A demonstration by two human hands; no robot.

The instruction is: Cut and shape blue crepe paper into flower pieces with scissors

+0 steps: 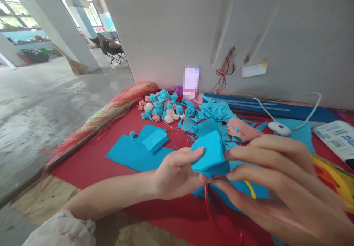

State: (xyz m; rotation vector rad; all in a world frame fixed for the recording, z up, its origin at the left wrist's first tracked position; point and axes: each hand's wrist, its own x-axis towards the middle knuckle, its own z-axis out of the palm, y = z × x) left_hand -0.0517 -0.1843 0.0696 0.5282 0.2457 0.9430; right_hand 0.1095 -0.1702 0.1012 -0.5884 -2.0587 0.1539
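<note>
My left hand (177,172) grips a small stack of blue crepe paper (209,152), its thumb pressed on the top face. The fingers of my right hand (273,179) are pinched at the right and lower edges of the same stack. Below the stack hangs a thin red loop (207,201), blurred, and I cannot make out its kind. Behind my left hand, larger blue paper sheets (124,152) lie on the red tabletop (91,168). Beyond the stack are blue paper scraps (215,109) and a folded pink paper piece (243,128).
Blue and pink paper flowers (163,106) are heaped near the grey panel (171,36). A lit phone (191,80) leans there. A white corded device (279,128), a printed packet (337,139) and a yellow object (337,179) lie at right. Red-and-straw fibres (110,117) line the left edge.
</note>
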